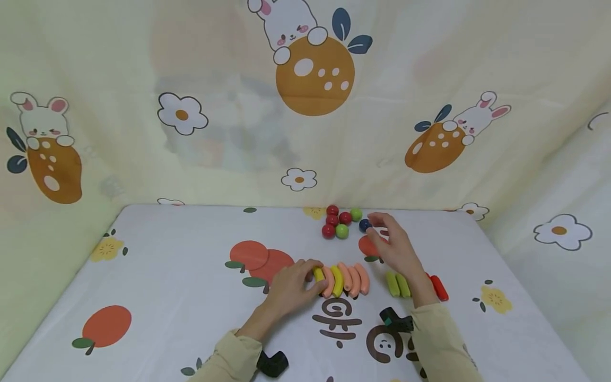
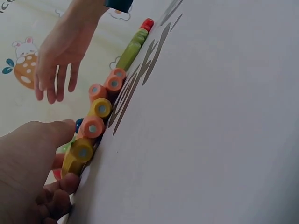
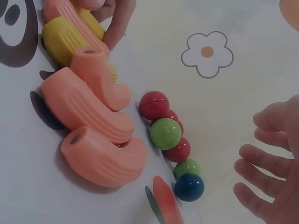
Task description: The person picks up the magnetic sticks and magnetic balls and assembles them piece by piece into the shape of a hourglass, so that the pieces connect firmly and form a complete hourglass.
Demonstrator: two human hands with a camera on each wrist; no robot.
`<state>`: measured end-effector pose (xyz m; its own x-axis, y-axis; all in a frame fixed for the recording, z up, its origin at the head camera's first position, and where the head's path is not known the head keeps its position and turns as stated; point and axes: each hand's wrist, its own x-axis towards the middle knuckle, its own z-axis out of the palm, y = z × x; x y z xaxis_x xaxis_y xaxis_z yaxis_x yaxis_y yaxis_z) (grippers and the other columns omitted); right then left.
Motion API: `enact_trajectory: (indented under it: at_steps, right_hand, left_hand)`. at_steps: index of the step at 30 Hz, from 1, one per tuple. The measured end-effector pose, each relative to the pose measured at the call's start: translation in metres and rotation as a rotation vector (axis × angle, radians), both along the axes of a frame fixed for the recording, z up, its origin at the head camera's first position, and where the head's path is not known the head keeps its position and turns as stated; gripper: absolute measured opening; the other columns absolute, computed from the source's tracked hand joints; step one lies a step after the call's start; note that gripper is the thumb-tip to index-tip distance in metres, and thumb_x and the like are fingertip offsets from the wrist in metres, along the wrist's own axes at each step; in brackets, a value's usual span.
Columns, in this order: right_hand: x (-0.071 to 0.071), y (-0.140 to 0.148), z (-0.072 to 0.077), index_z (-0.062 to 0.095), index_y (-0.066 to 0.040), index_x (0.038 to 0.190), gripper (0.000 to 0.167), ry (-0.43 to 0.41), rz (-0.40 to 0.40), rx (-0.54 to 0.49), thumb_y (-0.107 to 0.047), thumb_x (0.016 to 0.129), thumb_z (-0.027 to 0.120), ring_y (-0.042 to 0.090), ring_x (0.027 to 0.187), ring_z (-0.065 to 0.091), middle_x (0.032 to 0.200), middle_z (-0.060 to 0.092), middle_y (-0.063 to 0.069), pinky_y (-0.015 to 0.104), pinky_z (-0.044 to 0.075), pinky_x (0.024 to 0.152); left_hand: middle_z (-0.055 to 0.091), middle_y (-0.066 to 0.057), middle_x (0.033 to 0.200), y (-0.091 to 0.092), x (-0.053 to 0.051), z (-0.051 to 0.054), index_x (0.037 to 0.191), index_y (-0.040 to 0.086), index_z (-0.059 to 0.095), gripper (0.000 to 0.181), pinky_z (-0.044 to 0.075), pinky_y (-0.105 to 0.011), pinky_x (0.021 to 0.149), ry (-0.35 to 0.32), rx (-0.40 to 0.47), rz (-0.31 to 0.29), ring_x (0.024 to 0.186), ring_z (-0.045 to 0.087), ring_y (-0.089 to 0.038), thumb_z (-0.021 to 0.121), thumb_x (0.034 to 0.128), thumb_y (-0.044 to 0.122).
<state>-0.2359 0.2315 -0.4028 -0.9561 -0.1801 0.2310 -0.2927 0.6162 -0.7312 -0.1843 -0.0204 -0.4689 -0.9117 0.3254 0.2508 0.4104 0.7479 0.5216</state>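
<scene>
My left hand (image 1: 293, 286) is at the left end of a row of curved toy tubes. It pinches the end yellow curved tube (image 2: 79, 154) between thumb and fingers. Along the row lie a pink curved tube (image 1: 328, 281), a second yellow curved tube (image 1: 337, 281) and several more pink curved tubes (image 3: 105, 163). My right hand (image 1: 393, 246) hovers with loosely bent fingers beside the blue ball (image 3: 189, 187), holding nothing. In the right wrist view a space separates its fingertips from that ball. Red balls (image 1: 328, 231) and green balls (image 1: 342, 231) sit grouped to the ball's left.
Two green sticks (image 1: 398, 285) lie right of the row, and red pieces (image 1: 438, 287) lie partly behind the right forearm. A printed white cloth (image 1: 181, 297) covers the table. A patterned curtain (image 1: 229, 154) rises along its back edge.
</scene>
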Motion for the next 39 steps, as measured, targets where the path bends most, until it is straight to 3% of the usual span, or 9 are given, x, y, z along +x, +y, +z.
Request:
enact_trajectory:
  at_steps: [16, 27, 39]
  right_hand:
    - [0.001, -0.006, -0.006, 0.042, -0.006, 0.134, 0.042, -0.052, 0.011, 0.02, -0.021, 0.097, 0.052, 0.031, 0.122, 0.046, 0.131, 0.05, 0.018, 0.051, 0.04, 0.101]
    - [0.0, -0.009, -0.011, 0.044, -0.006, 0.133, 0.04, -0.037, 0.04, 0.006, -0.021, 0.097, 0.052, 0.029, 0.12, 0.048, 0.13, 0.051, 0.016, 0.05, 0.042, 0.101]
    - [-0.001, -0.014, -0.017, 0.046, -0.007, 0.131, 0.037, -0.011, 0.054, -0.007, -0.021, 0.097, 0.051, 0.027, 0.115, 0.051, 0.127, 0.054, 0.016, 0.05, 0.043, 0.099]
  left_hand:
    - [0.055, 0.01, 0.076, -0.001, 0.002, -0.002, 0.112, 0.024, 0.059, 0.035, 0.034, -0.018, 0.054, 0.002, 0.083, 0.036, 0.061, 0.044, -0.004, 0.063, 0.085, 0.047]
    - [0.056, 0.01, 0.074, -0.004, 0.001, -0.004, 0.111, 0.022, 0.058, 0.029, 0.034, -0.016, 0.048, 0.022, 0.168, 0.078, 0.056, 0.043, -0.003, 0.066, 0.0836, 0.03]
    - [0.062, 0.006, 0.084, -0.017, 0.001, -0.002, 0.124, 0.018, 0.054, 0.041, 0.042, -0.017, 0.054, -0.087, 0.308, 0.05, 0.061, 0.05, -0.003, 0.065, 0.085, 0.023]
